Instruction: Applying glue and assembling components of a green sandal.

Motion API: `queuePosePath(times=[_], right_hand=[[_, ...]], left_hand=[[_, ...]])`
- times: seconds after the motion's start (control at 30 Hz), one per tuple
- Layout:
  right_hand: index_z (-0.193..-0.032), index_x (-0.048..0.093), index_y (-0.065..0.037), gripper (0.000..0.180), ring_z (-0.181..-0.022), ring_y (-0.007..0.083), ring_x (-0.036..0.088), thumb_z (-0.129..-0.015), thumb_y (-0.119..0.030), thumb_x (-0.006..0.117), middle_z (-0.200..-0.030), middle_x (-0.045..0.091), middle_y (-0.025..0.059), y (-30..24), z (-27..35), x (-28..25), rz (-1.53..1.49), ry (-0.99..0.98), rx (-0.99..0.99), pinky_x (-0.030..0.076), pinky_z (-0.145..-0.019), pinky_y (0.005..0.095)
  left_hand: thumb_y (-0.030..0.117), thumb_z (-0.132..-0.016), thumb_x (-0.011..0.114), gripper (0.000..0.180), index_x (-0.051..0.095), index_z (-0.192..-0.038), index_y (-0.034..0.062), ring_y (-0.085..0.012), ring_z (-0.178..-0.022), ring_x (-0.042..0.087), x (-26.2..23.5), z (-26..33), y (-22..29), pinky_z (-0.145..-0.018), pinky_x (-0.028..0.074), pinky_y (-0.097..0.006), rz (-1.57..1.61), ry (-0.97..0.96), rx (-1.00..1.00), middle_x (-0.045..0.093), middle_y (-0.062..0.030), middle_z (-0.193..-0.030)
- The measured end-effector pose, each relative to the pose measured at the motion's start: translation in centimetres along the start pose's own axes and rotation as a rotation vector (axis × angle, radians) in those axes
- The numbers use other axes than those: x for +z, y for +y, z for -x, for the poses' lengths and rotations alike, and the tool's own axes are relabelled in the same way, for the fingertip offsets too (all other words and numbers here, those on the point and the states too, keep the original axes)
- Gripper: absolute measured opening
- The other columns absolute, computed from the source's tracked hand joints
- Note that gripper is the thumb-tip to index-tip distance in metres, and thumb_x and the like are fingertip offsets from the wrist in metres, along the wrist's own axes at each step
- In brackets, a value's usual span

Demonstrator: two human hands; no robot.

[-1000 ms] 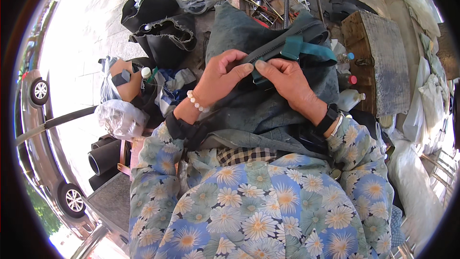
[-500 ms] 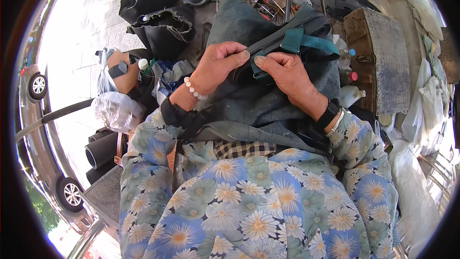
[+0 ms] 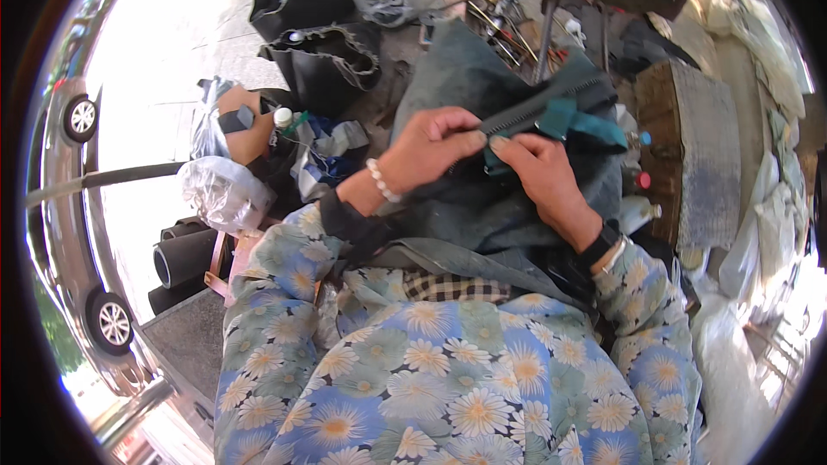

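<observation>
As fingers of the left hand (image 3: 435,149) and right hand (image 3: 549,176) pinch the zipper (image 3: 521,120), it seems light and bendy, best held by its edges.

The zipper (image 3: 527,118) is over the lap cloth (image 3: 448,77), left of bottles (image 3: 638,212) and box (image 3: 706,146)

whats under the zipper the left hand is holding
A dark grey cloth spreads beneath the zipper. The left hand and right hand cover part of that cloth, and whatever the cloth itself lies on cannot be seen.
</observation>
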State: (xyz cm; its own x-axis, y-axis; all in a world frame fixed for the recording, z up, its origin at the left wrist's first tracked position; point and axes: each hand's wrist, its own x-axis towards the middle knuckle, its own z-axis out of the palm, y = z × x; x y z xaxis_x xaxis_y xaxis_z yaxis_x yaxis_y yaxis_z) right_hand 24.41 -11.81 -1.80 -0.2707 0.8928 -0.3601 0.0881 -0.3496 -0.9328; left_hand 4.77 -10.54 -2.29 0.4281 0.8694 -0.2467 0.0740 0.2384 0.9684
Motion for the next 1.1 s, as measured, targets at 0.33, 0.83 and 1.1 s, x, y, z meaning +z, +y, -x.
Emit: queuePosePath(times=[0.33, 0.83, 1.1], right_hand=[[-0.082, 0.067, -0.001, 0.018, -0.066, 0.0001, 0.045, -0.088, -0.017, 0.062, -0.073, 0.06, -0.0056, 0.9, 0.2, 0.1, -0.216, -0.048, -0.02, 0.036, -0.058, 0.018], [-0.081, 0.066, 0.001, 0.023, -0.06, 0.0013, 0.042, -0.086, -0.021, 0.063, -0.068, 0.055, -0.0062, -0.8, -1.2, 0.8, -0.066, 0.004, 0.08, 0.033, -0.053, 0.02], [-0.081, 0.065, 0.001, 0.022, -0.062, 0.0014, 0.041, -0.085, -0.02, 0.063, -0.069, 0.054, -0.0064, -0.8, -0.9, 0.8, -0.09, -0.014, 0.07, 0.033, -0.054, 0.0196]], left_hand=[[0.012, -0.088, 0.06, 0.02, 0.061, -0.103, -0.0017, -0.0022, -0.07, 0.047, 0.0, 0.4, -0.2, -0.061, 0.04, -0.02, 0.025, -0.022, 0.071, 0.057, 0.0039, -0.077], [0.012, -0.09, 0.056, 0.021, 0.06, -0.105, -0.0025, -0.0018, -0.072, 0.047, -0.7, -0.9, -0.5, -0.063, 0.042, -0.02, -0.109, 0.083, 0.095, 0.057, 0.0033, -0.077], [0.012, -0.093, 0.053, 0.024, 0.059, -0.111, -0.0027, -0.0003, -0.081, 0.048, -1.2, -1.2, -0.5, -0.073, 0.042, -0.017, 0.002, -0.039, 0.039, 0.059, 0.0045, -0.091]])
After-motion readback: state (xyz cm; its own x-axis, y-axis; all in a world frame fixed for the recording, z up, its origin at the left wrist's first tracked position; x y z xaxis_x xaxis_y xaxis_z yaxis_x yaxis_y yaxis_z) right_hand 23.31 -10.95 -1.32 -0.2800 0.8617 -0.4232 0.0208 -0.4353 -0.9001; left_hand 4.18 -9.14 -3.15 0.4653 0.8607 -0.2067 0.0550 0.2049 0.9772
